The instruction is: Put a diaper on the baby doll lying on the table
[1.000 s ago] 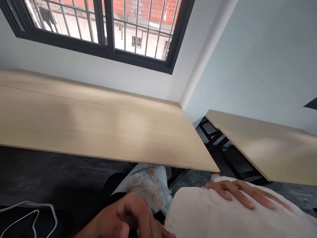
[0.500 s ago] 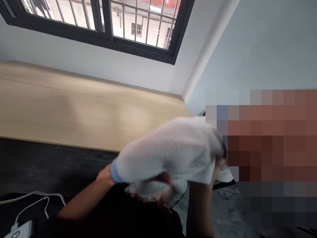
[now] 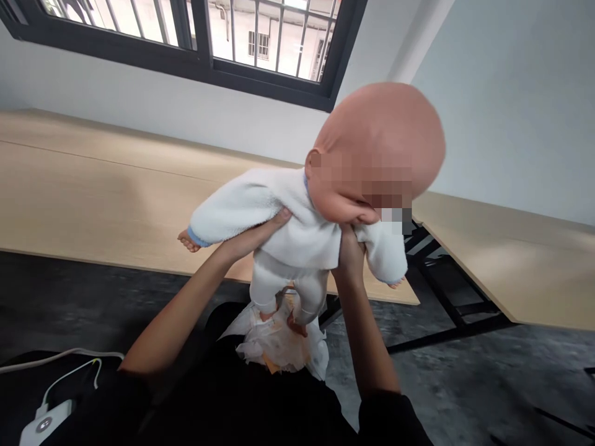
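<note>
A baby doll [image 3: 302, 223] in a white fleece suit hangs upright in front of me, its bald head tipped forward. My left hand [image 3: 253, 235] grips it under its right arm. My right hand [image 3: 348, 254] grips it under the other arm, at the chest. The doll's bare feet dangle just above a crumpled, stained diaper [image 3: 279, 344] that lies on my lap.
A long wooden table [image 3: 116, 192] runs below a barred window [image 3: 195, 37] ahead. A second table [image 3: 511, 254] stands at the right on a black frame. A white cable and small charger [image 3: 44, 424] lie at my lower left. The floor is dark grey.
The doll lay low at the right under my flat right hand. Both hands have since taken it under the arms and lifted it upright before me, above the diaper.
</note>
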A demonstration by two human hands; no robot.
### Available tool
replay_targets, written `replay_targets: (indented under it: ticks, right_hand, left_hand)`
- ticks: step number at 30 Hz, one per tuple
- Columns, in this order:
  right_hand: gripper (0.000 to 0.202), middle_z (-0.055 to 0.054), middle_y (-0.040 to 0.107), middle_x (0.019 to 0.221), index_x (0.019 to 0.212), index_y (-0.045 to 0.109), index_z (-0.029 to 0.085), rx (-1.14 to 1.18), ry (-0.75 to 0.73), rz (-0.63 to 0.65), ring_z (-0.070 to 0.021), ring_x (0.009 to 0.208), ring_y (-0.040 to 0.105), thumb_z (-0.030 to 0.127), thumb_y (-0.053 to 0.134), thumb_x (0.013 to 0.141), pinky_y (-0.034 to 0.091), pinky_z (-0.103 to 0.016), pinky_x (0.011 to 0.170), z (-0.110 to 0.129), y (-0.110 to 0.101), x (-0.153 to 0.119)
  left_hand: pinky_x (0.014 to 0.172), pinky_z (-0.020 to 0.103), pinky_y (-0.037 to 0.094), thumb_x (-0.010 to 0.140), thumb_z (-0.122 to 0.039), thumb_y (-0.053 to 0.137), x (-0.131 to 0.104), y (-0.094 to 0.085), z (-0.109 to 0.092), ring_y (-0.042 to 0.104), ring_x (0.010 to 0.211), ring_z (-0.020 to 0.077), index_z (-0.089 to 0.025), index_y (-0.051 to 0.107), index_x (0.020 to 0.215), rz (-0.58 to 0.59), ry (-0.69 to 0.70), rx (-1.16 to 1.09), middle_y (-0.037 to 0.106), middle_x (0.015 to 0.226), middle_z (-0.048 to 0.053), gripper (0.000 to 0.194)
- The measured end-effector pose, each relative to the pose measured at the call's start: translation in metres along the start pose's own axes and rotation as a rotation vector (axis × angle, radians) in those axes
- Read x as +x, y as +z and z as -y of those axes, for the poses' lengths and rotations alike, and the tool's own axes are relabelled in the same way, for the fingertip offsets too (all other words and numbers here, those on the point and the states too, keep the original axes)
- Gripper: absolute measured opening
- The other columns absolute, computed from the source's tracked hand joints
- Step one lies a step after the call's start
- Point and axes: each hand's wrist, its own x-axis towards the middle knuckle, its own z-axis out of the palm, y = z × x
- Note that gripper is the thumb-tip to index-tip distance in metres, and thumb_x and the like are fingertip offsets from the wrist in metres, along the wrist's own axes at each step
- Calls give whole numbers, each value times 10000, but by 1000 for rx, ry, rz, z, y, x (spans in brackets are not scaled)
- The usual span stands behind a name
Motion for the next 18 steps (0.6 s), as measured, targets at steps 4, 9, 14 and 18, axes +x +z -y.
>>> replay_targets:
  ticks: [4,9,14,18]
  right_hand:
    - [624,-37,539,1392,1289,559,208,-25,-40,109,-234,1319,475,492,713,755,410,-379,1114,-12,14,31]
    - [586,-36,516,1416,1299,554,181,-23,-184,270,-189,1378,397,460,663,795,251,-358,1190,-36,36,78]
    - [508,-7,559,1373,1230,611,219,-34,-124,256,-177,1364,418,431,676,773,236,-342,1190,-65,54,110]
    - [480,-6,567,1365,1242,603,226,-21,-71,278,-166,1343,443,403,658,800,268,-338,1171,-80,62,124]
  left_hand:
    - [1182,375,318,887,-547,557,23,-15,16,324,1433,258,-252,501,1388,-51,-16,-32,457,1493,-5,584]
    - [1167,383,342,855,-558,606,62,-34,47,367,1414,251,-269,513,1378,-142,-8,-24,449,1497,3,605]
    - [1161,369,338,864,-534,585,94,-44,75,418,1385,245,-195,575,1291,-198,-6,10,557,1408,58,546]
    - [1164,326,301,889,-476,575,108,-42,91,413,1384,221,-123,573,1239,-241,11,72,614,1339,86,497]
